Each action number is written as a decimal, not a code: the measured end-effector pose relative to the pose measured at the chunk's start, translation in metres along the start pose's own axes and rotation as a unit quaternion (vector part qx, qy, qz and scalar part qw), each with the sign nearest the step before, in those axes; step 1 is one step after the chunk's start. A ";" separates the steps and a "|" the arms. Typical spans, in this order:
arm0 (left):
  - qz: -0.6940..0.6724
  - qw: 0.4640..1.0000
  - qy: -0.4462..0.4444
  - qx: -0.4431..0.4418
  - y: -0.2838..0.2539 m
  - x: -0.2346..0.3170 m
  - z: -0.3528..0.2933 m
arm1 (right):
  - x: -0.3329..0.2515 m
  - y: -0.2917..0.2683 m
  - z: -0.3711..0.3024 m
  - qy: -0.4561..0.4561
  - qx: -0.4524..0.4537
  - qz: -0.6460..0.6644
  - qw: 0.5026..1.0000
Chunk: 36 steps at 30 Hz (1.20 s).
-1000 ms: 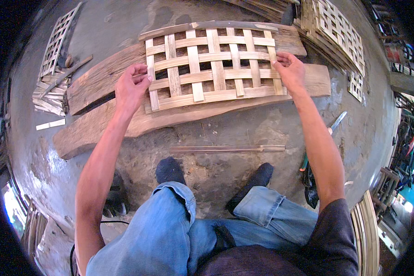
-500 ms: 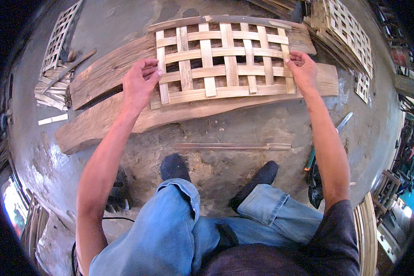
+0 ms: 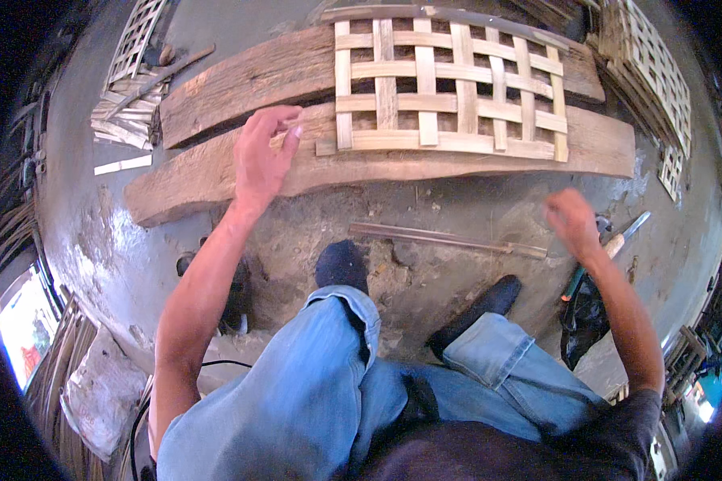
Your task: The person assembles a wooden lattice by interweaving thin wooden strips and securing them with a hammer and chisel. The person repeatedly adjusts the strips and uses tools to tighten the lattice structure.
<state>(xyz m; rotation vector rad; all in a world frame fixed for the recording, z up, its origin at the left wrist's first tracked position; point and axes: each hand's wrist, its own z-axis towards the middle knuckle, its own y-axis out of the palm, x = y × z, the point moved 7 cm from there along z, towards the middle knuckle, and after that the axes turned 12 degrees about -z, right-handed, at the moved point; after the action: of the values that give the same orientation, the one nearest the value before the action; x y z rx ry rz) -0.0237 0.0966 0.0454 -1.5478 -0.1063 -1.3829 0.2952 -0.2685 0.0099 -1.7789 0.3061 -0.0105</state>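
A woven panel of flat, pale bamboo-like strips (image 3: 427, 84) lies across two rough wooden planks, the front plank (image 3: 208, 184) and the back plank (image 3: 233, 96). Along its far edge sits a darker strip (image 3: 377, 12). My left hand (image 3: 265, 156) is held over the front plank, left of the panel and apart from it, thumb and fingers parted with nothing between them. Lower right, my right hand (image 3: 573, 220) is over the floor with curled, blurred fingers. Beside it is a bladed tool with a pale handle (image 3: 615, 244); contact between them cannot be made out.
A narrow brown strip (image 3: 449, 237) lies on the floor before my feet. Stacked woven panels (image 3: 650, 72) stand at the far right. Another woven panel (image 3: 136, 40) and a pile of short strips (image 3: 124, 120) are at the far left. A black bag (image 3: 582, 325) lies near my right forearm.
Both hands have left the woven panel's side edges. My right hand has dropped down toward the bladed tool; the left has drawn away from the panel. The whole view has shifted.
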 end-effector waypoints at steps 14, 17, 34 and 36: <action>-0.049 0.986 0.094 -0.126 0.031 0.033 -0.065 | -0.043 0.025 -0.041 0.017 -0.185 0.024 0.982; -0.056 0.995 0.055 -0.063 0.026 0.020 -0.040 | -0.033 0.020 -0.042 -0.010 -0.150 -0.029 0.988; -0.015 0.991 0.070 -0.117 0.025 0.016 -0.016 | 0.088 -0.036 0.094 0.299 0.051 0.170 0.938; -0.020 0.991 0.068 -0.115 0.024 0.008 -0.018 | 0.083 -0.035 0.097 0.308 0.047 0.195 0.930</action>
<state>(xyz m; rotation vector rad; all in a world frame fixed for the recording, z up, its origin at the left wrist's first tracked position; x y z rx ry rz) -0.0181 0.0683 0.0338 -1.6403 0.1091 -1.5719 0.3992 -0.1867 0.0081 -1.5550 1.0911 -0.2989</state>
